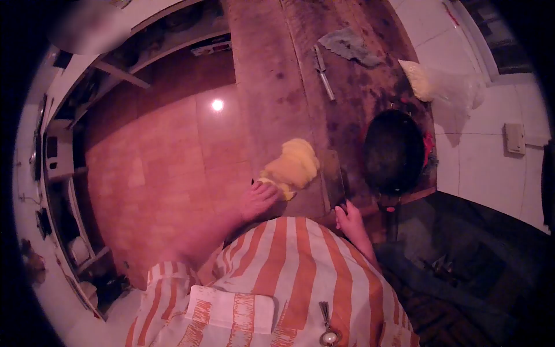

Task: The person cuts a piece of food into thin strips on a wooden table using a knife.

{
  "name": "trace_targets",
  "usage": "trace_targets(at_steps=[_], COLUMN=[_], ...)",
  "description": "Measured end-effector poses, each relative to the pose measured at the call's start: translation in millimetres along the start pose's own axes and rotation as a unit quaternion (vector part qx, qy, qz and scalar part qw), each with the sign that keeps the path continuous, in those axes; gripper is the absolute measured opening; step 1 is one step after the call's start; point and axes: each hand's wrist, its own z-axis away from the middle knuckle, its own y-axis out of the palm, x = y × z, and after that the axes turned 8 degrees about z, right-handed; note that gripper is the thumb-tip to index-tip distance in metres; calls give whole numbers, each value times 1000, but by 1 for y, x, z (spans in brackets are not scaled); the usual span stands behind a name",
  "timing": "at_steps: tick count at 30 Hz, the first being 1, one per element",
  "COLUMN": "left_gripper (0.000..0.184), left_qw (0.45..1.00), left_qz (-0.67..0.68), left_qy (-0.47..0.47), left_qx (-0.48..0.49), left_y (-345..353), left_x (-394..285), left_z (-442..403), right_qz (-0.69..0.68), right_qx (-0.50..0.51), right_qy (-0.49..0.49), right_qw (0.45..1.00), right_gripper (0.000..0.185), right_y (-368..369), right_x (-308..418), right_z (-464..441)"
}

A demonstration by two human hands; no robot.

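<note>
Thin yellow slices lie in an overlapping heap on the wooden table. My left hand is at the near left end of the heap, its fingers curled together over the lowest slices. My right hand is closed at the near end of a wide, flat blade that looks like a cleaver. This blade lies just right of the slices, apart from my left hand. The handle is mostly hidden by my right fingers.
A black pan stands on the right. Farther back lie a metal-and-handle tool and a grey cloth. A clear bag with yellow contents rests by the tiled wall. Shelves line the left.
</note>
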Motion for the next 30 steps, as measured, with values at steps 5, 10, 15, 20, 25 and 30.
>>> trace_targets(at_steps=[5,10,15,20,25,30], left_gripper=[34,32,38,39,31,31], left_qw=[999,996,973,962,983,984], left_qz=[-6,76,76,93,61,102], left_qy=[-13,13,-136,-193,-116,-86], left_qx=[40,-44,-170,-170,-126,-115], left_y=[-5,3,11,23,14,-3], left_x=[-11,-11,-5,11,18,18], left_z=[-10,-11,-1,-2,-8,-22], right_qz=[-8,12,-11,33,35,38], right_qx=[14,8,14,8,12,14], right_qy=[9,5,17,13,2,-12], right_qw=[1000,1000,1000,999,999,999], right_gripper=[22,21,21,22,25,27], right_y=[6,10,10,12,11,10], right_x=[-4,11,24,7,14,9], right_z=[-2,2,4,1,2,2])
